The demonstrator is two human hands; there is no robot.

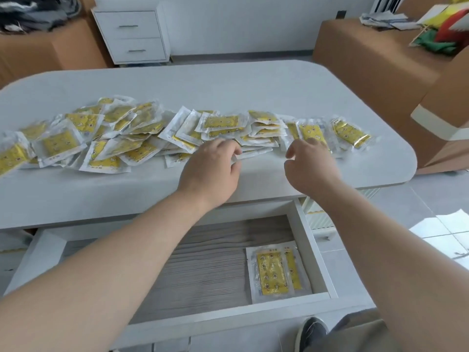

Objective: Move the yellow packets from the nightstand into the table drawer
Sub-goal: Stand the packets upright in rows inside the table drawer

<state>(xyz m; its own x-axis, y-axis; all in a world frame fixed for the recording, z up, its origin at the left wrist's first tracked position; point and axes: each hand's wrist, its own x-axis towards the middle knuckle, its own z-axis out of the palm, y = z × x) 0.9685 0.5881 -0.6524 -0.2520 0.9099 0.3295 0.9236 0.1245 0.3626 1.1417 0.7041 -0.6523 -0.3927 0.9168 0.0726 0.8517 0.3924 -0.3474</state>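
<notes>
Cardboard boxes (368, 52) and a white two-drawer cabinet (132, 34) stand against the far wall, on a pale tiled floor (431, 199). A grey, round-cornered worktop (228, 82) lies before you.

Progress: early, by my judgement. The drawer (314, 250) under the worktop's near edge stands open, and only two packets (272, 273) lie in it, overlapping, flat in its right near corner. The bulk of the yellow packets (127, 133) is spread in a loose overlapping band across the worktop, left edge to right.

Your left hand (213, 166) rests on the near edge of that band. Its fingers (228, 146) are curled onto a packet's rim, but whether they have pinched it cannot be told. Your right hand (311, 166) hovers just beside the right-hand packets, fingers loosely curled and apart, holding nothing.

Remaining: nearly the whole band is yet to go into the drawer.
</notes>
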